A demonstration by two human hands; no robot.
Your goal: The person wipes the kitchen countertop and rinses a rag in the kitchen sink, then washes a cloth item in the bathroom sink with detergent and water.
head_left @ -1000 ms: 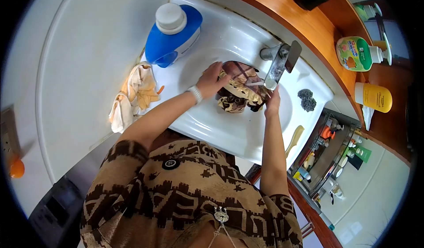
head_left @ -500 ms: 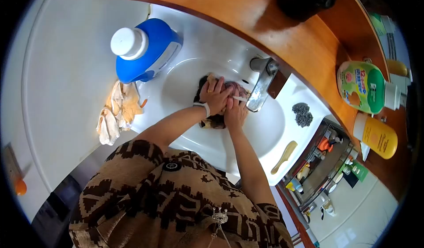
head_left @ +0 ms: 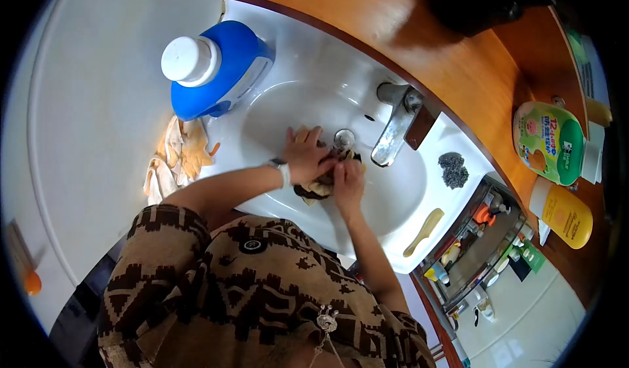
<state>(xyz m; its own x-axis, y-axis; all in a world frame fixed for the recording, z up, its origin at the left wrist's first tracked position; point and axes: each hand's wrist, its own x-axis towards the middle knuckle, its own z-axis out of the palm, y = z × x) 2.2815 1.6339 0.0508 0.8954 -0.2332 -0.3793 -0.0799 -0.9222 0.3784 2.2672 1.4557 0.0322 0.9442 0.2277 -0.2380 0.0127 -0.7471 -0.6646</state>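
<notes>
A wet, bunched-up cloth, dark with tan patches, is in the white sink, partly hidden under both hands. My left hand, with a white band at the wrist, grips the cloth from the left, its fingers bent over the top. Close against it, my right hand has its fingers curled round the cloth's right side. Just beyond the hands the round metal drain shows. To their right, the metal faucet reaches over the basin.
A large blue bottle with a white cap stands at the sink's left corner, near stained pale cloths. A grey scouring pad and a yellowish brush lie on the right rim. The wooden shelf holds a green-labelled bottle and a yellow bottle.
Both hands have drawn the cloth toward my body, away from the faucet, uncovering the drain. The cloth looks more tightly bunched. The white water stream under the faucet no longer shows.
</notes>
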